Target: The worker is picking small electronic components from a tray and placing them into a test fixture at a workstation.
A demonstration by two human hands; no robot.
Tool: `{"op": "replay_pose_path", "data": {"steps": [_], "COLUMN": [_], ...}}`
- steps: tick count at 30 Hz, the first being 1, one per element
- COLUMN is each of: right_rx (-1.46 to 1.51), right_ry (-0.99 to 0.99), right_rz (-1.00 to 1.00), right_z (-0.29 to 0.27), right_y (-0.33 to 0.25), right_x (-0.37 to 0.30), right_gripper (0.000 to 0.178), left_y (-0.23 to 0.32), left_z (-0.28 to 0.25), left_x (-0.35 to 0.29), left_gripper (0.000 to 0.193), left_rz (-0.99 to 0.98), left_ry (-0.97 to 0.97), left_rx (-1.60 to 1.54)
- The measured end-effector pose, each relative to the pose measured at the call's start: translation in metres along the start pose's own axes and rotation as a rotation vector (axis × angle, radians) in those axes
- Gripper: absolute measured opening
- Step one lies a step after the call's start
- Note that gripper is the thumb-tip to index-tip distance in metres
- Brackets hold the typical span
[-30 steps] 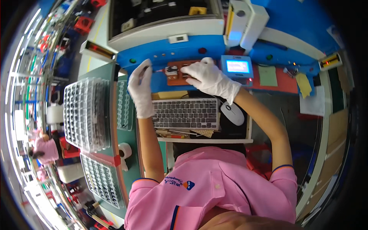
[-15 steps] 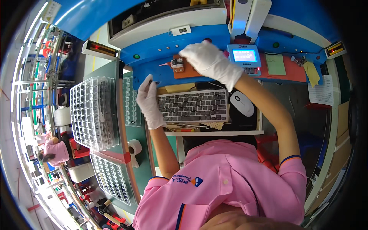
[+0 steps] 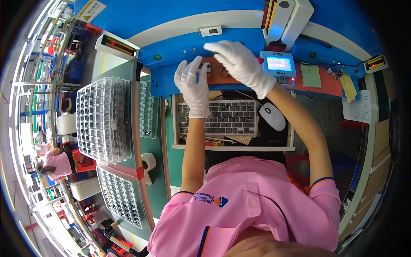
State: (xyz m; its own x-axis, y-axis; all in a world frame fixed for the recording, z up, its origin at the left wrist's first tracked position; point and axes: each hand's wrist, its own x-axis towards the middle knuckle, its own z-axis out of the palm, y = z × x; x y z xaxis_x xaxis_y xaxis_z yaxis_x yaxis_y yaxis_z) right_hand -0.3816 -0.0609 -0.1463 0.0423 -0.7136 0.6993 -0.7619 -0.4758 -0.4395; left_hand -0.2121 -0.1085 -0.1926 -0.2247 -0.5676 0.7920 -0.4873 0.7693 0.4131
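My left hand (image 3: 192, 83), in a white glove, is raised at the left side of a small metal fixture (image 3: 208, 67). Its thumb and forefinger come together around a small dark part (image 3: 200, 66), whose kind I cannot make out. Over the orange plate (image 3: 219, 73) that bears the fixture hovers my right hand (image 3: 244, 66), gloved too. The fingers there are stretched out toward the left, with nothing visible in them. Part of the plate is hidden behind that hand.
A keyboard (image 3: 231, 118) and white mouse (image 3: 272, 116) lie in a drawer below the hands. Right of them stands a blue box with a lit screen (image 3: 278, 64). Clear trays (image 3: 100, 122) are stacked at the left. A person in pink (image 3: 58, 165) sits far left.
My left hand has moved up and right to the fixture with the small dark part. My right hand's fingers have straightened. A blue panel covers the dark opening at the top.
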Motion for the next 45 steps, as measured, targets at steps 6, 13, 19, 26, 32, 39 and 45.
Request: {"op": "replay_pose_path", "data": {"steps": [6,13,19,26,32,39,45], "right_rx": [-0.157,-0.121,-0.065,-0.053,-0.027,-0.065,-0.016], "right_ry": [0.011,0.025,0.023,0.013,-0.007,0.017,0.001], "right_rz": [0.060,0.144,0.205,0.209,0.242,0.223,0.266], "right_z": [-0.056,-0.078,-0.077,-0.073,-0.073,-0.075,-0.072], "right_y": [-0.018,-0.023,-0.019,-0.015,-0.014,-0.014,-0.014], "right_x": [-0.030,-0.062,-0.072,-0.079,-0.083,-0.086,-0.090], "right_gripper": [0.030,0.027,0.026,0.027,0.028,0.027,0.028], "left_y": [-0.015,-0.011,-0.012,-0.005,-0.003,-0.003,0.009], "left_z": [0.014,0.005,0.009,0.012,0.012,0.020,0.020], "left_x": [-0.008,0.005,0.000,-0.007,-0.006,-0.010,-0.010], "left_gripper": [0.039,0.032,0.028,0.030,0.031,0.029,0.032], "left_rz": [0.055,-0.004,-0.122,-0.267,-0.273,-0.058,-0.105], "left_ry": [-0.055,-0.103,-0.131,-0.140,-0.134,-0.105,-0.118], "left_rx": [0.064,0.117,0.037,-0.052,-0.036,0.166,0.157]}}
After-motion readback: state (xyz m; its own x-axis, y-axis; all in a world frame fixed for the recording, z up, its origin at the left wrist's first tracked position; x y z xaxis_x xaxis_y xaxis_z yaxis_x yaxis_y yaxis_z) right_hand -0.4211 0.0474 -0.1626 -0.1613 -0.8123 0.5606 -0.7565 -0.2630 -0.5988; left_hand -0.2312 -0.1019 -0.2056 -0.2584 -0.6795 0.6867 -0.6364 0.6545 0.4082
